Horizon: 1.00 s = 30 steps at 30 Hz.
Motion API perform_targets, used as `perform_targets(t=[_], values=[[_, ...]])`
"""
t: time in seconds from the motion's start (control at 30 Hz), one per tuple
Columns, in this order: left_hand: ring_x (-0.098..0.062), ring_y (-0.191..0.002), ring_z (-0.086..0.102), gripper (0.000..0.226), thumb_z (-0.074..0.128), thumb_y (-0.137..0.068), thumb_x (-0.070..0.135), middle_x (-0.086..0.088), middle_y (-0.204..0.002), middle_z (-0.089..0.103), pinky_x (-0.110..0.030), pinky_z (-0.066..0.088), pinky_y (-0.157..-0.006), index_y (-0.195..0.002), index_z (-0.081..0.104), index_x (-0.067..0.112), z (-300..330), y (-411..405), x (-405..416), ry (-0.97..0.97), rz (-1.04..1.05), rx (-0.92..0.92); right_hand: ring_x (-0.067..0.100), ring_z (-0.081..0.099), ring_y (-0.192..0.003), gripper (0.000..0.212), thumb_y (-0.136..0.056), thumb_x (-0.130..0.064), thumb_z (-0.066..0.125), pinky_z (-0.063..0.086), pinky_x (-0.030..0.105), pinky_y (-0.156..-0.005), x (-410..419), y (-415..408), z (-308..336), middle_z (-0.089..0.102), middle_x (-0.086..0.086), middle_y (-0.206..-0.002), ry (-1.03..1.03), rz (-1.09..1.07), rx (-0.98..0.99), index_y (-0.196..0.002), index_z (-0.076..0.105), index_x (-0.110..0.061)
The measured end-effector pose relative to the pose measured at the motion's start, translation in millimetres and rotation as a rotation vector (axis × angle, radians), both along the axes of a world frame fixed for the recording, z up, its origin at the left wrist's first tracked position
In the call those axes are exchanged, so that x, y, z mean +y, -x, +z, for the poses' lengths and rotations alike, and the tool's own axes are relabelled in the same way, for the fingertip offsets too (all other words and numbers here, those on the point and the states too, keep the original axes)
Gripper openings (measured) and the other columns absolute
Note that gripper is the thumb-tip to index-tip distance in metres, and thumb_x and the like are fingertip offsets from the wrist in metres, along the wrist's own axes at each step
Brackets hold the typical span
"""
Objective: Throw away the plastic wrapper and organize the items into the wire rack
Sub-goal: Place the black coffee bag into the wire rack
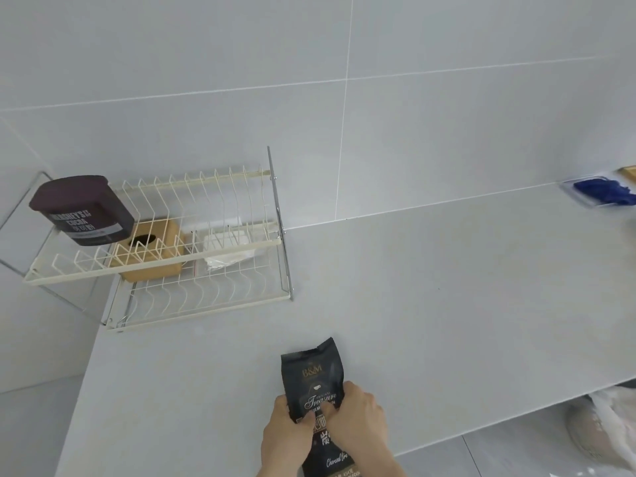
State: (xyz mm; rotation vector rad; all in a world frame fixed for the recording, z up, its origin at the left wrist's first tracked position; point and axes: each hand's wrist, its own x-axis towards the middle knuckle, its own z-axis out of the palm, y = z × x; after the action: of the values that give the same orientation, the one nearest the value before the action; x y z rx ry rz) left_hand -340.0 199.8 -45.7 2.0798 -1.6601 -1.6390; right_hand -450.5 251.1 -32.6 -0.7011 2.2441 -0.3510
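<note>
A black coffee bag [311, 373] with gold lettering stands over the near part of the grey counter [447, 287]. My left hand [282, 438] grips its left side and my right hand [358, 421] grips its right side and front. The cream two-tier wire rack [192, 266] stands at the back left against the wall. A dark brown cocoa tub [82, 210] sits tilted on the rack's upper tier at the left. Under that tier sit a wooden box [155, 249] with a dark oval hole and a white packet [227, 253].
A clear tray with a blue cloth [605, 192] lies at the far right of the counter by the wall. Below the counter's right edge a bin lined with a translucent plastic bag [605, 432] stands on the floor. A clear acrylic stand [20, 215] is left of the rack.
</note>
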Motion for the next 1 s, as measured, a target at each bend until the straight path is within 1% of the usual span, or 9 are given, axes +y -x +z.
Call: perform_targets(t=[0.07, 0.17, 0.23, 0.33, 0.43, 0.53, 0.6, 0.8, 1.0], values=[[-0.019, -0.086, 0.062, 0.031, 0.064, -0.09, 0.026, 0.003, -0.099, 0.064, -0.027, 0.043, -0.074, -0.116, 0.048, 0.03, 4.3, 5.2, -3.6, 0.05, -0.028, 0.023, 0.033, 0.064, -0.111, 0.027, -0.09, -0.046, 0.06, 0.049, 0.037, -0.086, -3.5, 5.1, 1.1, 0.068, 0.007, -0.114, 0.023, -0.025, -0.045, -0.096, 0.048, -0.023], [-0.014, -0.083, 0.067, 0.03, 0.065, -0.089, 0.026, 0.01, -0.097, 0.068, -0.026, 0.044, -0.065, -0.114, 0.05, 0.033, 15.2, 11.8, -17.6, 0.123, -0.068, 0.063, 0.029, 0.067, -0.101, 0.028, -0.086, -0.046, 0.064, 0.053, 0.035, -0.085, -12.7, 16.5, 7.4, 0.072, 0.004, -0.103, 0.085, -0.091, -0.075, -0.099, 0.057, -0.022], [-0.011, -0.083, 0.067, 0.029, 0.065, -0.088, 0.027, 0.014, -0.096, 0.069, -0.026, 0.047, -0.065, -0.113, 0.051, 0.034, 27.2, 16.6, -31.7, 0.188, -0.082, 0.079, 0.026, 0.07, -0.094, 0.03, -0.084, -0.045, 0.068, 0.055, 0.035, -0.083, -22.9, 23.2, 17.9, 0.074, 0.003, -0.095, 0.161, -0.142, -0.084, -0.103, 0.063, -0.023], [-0.011, -0.082, 0.068, 0.027, 0.064, -0.089, 0.029, 0.017, -0.093, 0.068, -0.03, 0.053, -0.07, -0.111, 0.05, 0.037, 55.3, 28.9, -53.0, 0.308, -0.122, 0.118, 0.023, 0.073, -0.081, 0.019, -0.083, -0.038, 0.075, 0.061, 0.04, -0.08, -39.5, 34.2, 44.8, 0.074, -0.002, -0.083, 0.316, -0.225, -0.083, -0.093, 0.064, -0.026], [-0.009, -0.081, 0.066, 0.031, 0.063, -0.091, 0.032, 0.017, -0.096, 0.065, -0.024, 0.05, -0.065, -0.117, 0.047, 0.037, 89.3, 41.9, -76.6, 0.422, -0.167, 0.193, 0.022, 0.074, -0.075, 0.016, -0.081, -0.033, 0.08, 0.063, 0.045, -0.077, -56.1, 45.2, 80.4, 0.075, -0.003, -0.078, 0.457, -0.319, -0.061, -0.085, 0.065, -0.028], [-0.011, -0.091, 0.067, 0.036, 0.064, -0.089, 0.035, 0.016, -0.107, 0.068, -0.03, 0.056, -0.076, -0.121, 0.048, 0.038, 127.6, 59.8, -98.1, 0.535, -0.214, 0.288, 0.023, 0.076, -0.072, 0.018, -0.079, -0.03, 0.083, 0.065, 0.05, -0.073, -67.6, 59.3, 124.4, 0.076, -0.002, -0.077, 0.601, -0.412, -0.034, -0.08, 0.065, -0.029], [-0.01, -0.094, 0.067, 0.04, 0.067, -0.086, 0.04, 0.019, -0.107, 0.068, -0.032, 0.058, -0.079, -0.121, 0.049, 0.04, 157.0, 67.0, -110.1, 0.611, -0.244, 0.364, 0.024, 0.077, -0.071, 0.017, -0.075, -0.032, 0.085, 0.065, 0.051, -0.072, -76.5, 67.8, 153.9, 0.078, -0.003, -0.077, 0.683, -0.438, 0.008, -0.082, 0.069, -0.029], [-0.008, -0.089, 0.068, 0.048, 0.073, -0.08, 0.043, 0.022, -0.102, 0.066, -0.033, 0.06, -0.077, -0.121, 0.049, 0.04, 239.0, 73.8, -152.6, 0.781, -0.235, 0.534, 0.025, 0.077, -0.074, 0.019, -0.072, -0.035, 0.087, 0.065, 0.053, -0.073, -115.5, 74.3, 240.4, 0.078, -0.002, -0.082, 0.887, -0.417, 0.1, -0.083, 0.072, -0.034], [-0.013, -0.088, 0.069, 0.048, 0.075, -0.079, 0.043, 0.016, -0.107, 0.069, -0.038, 0.061, -0.076, -0.121, 0.052, 0.038, 291.0, 45.6, -212.0, 0.905, -0.144, 0.577, 0.027, 0.076, -0.076, 0.02, -0.07, -0.042, 0.085, 0.063, 0.052, -0.076, -181.6, 48.9, 292.7, 0.076, -0.001, -0.075, 1.01, -0.316, 0.185, -0.079, 0.068, -0.037]])
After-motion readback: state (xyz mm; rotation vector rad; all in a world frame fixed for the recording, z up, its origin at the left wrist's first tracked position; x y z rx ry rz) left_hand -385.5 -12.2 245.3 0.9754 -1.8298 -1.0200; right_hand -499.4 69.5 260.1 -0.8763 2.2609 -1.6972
